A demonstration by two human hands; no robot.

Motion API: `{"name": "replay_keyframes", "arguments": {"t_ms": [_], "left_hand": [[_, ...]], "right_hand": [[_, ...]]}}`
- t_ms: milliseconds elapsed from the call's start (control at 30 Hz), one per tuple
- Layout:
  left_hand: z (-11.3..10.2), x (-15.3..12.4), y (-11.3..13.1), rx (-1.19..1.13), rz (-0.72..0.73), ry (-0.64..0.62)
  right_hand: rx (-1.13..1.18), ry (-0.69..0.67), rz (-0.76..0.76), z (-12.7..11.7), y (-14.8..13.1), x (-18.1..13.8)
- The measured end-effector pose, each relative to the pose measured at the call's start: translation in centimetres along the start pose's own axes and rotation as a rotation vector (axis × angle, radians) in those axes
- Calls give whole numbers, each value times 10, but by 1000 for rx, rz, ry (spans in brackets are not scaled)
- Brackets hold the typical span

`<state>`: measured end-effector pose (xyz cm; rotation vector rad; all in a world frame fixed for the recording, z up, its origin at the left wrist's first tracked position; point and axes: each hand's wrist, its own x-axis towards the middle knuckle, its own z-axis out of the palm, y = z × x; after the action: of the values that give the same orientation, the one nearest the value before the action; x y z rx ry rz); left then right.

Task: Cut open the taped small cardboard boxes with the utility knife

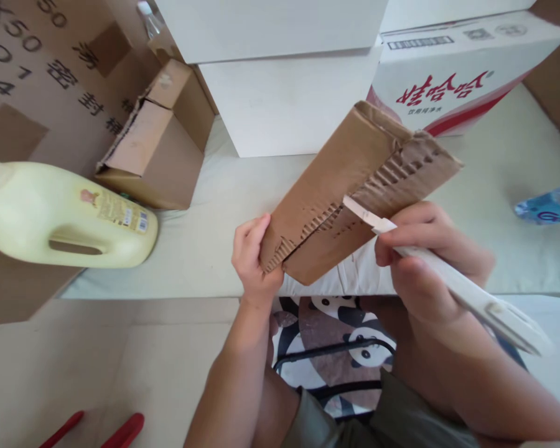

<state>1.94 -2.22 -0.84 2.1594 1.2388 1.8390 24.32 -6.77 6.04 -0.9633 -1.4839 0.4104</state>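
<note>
A small brown cardboard box (329, 186) is tilted in the air above the bench, its seam torn so that the corrugated layer shows. My left hand (256, 256) grips its lower left end, with the thumb along the near edge. In my right hand (429, 252) is a white utility knife (457, 280), fingers closed round the handle. Its pale blade (361, 210) points up and left and lies at the torn seam; I cannot tell how deep it goes in.
A pale yellow jug (116, 242) lies at the left by an open carton (156, 149). White boxes (284, 106) and a red-lettered carton (452, 81) stand behind. A water bottle (550, 204) lies at right. Below is a panda-print surface (326, 336) with black metal bars.
</note>
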Motion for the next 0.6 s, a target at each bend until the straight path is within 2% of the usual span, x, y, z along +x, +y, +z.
{"name": "replay_keyframes", "arguments": {"t_ms": [100,367,600], "left_hand": [[-1,0,0,5,-13,-1],[-2,1,-2,29,7,1],[-2,1,0,10,-1,-8]], "right_hand": [[22,43,-20,6,0,1],[106,60,86,8,-5,-2],[123,84,23,11,0,-3]]}}
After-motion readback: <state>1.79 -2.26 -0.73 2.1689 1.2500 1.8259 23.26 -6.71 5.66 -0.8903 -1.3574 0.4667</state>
